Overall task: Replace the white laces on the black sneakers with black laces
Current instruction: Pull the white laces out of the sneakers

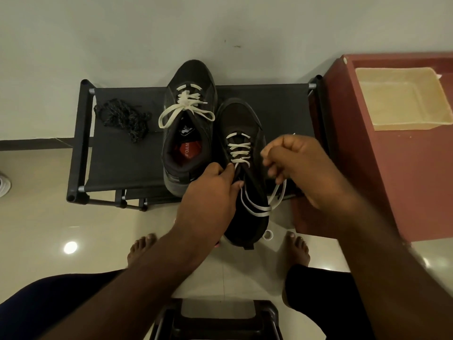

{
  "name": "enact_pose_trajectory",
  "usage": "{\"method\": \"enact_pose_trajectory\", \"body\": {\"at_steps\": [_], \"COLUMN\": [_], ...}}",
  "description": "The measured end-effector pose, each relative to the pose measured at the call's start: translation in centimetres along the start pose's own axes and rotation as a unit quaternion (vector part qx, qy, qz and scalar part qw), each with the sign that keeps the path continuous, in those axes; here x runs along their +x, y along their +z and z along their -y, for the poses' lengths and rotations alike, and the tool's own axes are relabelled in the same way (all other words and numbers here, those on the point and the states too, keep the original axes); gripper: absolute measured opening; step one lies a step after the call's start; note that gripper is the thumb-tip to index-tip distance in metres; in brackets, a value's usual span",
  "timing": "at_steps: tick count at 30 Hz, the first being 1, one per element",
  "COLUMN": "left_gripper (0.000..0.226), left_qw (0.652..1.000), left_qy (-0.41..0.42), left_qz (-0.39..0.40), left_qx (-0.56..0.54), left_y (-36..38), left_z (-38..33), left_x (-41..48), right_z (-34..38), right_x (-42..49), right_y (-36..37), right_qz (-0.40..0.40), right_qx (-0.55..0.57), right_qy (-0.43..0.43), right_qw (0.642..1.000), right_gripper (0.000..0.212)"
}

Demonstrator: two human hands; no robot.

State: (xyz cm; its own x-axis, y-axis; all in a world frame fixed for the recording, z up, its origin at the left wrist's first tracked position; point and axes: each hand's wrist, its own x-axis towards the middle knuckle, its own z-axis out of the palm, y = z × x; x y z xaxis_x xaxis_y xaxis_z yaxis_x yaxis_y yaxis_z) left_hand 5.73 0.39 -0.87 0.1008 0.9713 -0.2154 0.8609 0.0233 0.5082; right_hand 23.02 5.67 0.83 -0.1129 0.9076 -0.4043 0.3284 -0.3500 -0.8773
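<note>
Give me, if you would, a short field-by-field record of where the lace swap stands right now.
tied sneaker: on the rack, white bow intact
held sneaker: overhangs the rack's near edge, upper eyelets unlaced
loose white lace: trails across the held sneaker's opening
left hand: grips the held sneaker at its eyelet edge
right hand: pinches the loose white lace
black laces: heaped on the rack's left part, untouched
beside: red-brown cabinet with a beige tray on it
</note>
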Motion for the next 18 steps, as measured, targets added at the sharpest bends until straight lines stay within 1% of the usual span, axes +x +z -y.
{"method": "enact_pose_trajectory", "body": {"at_steps": [1, 3, 5, 8, 9, 10, 11, 12, 13, 14, 15, 17, 18], "left_gripper": [0.046, 0.045, 0.044, 0.043, 0.043, 0.043, 0.043, 0.044, 0.045, 0.045, 0.046, 0.045, 0.045], "left_qw": [1.0, 1.0, 1.0, 1.0, 1.0, 1.0, 1.0, 1.0, 1.0, 1.0, 1.0, 1.0, 1.0], "left_qy": [0.0, 0.001, 0.006, 0.011, 0.013, 0.014, 0.014, 0.013, 0.012, 0.011, 0.011, 0.013, 0.013], "left_qz": [0.002, 0.003, 0.001, 0.0, 0.001, 0.001, 0.001, 0.001, 0.001, 0.0, -0.001, -0.004, -0.005], "left_qx": [0.002, 0.004, 0.005, -0.001, -0.003, -0.004, -0.006, -0.008, -0.009, -0.01, -0.01, -0.007, -0.006], "left_y": [0.0, 0.1, 0.2, 0.2, 0.2, 0.2, 0.3, 0.3, 0.3, 0.3, 0.3, 0.3, 0.3], "left_z": [0.0, 0.0, 0.0, 0.0, 0.0, 0.0, 0.0, 0.0, 0.0, 0.0, 0.0, 0.1, 0.1], "left_x": [0.0, -0.1, -0.1, -0.1, -0.2, -0.3, -0.3, -0.3, -0.2, -0.2, -0.2, -0.1, -0.1], "right_z": [-0.3, -0.5, -0.5, -0.1, 0.0, 0.3, 0.7, 1.0, 1.2, 1.2, 0.9, 0.2, -0.1], "right_x": [-0.1, -0.3, -0.2, -0.2, -0.2, -0.3, -0.2, -0.1, 0.0, 0.1, 0.2, 0.1, -0.1], "right_y": [0.4, 1.2, 1.5, 1.8, 2.0, 2.0, 1.9, 1.6, 1.1, 0.7, 0.4, 0.4, 0.6], "right_qz": [0.025, 0.04, 0.033, 0.026, 0.016, 0.002, -0.015, -0.034, -0.047, -0.052, -0.047, -0.001, 0.025], "right_qx": [-0.054, -0.113, -0.118, -0.126, -0.097, -0.034, 0.054, 0.136, 0.185, 0.192, 0.165, 0.047, -0.01], "right_qy": [-0.007, -0.042, -0.076, -0.087, -0.081, -0.069, -0.056, -0.044, -0.037, -0.028, -0.016, 0.003, 0.004], "right_qw": [0.998, 0.992, 0.99, 0.988, 0.992, 0.997, 0.997, 0.989, 0.981, 0.98, 0.985, 0.999, 1.0], "right_gripper": [0.008, 0.006, 0.01, 0.011, 0.011, 0.014, 0.016, 0.018, 0.018, 0.018, 0.016, 0.011, 0.008]}}
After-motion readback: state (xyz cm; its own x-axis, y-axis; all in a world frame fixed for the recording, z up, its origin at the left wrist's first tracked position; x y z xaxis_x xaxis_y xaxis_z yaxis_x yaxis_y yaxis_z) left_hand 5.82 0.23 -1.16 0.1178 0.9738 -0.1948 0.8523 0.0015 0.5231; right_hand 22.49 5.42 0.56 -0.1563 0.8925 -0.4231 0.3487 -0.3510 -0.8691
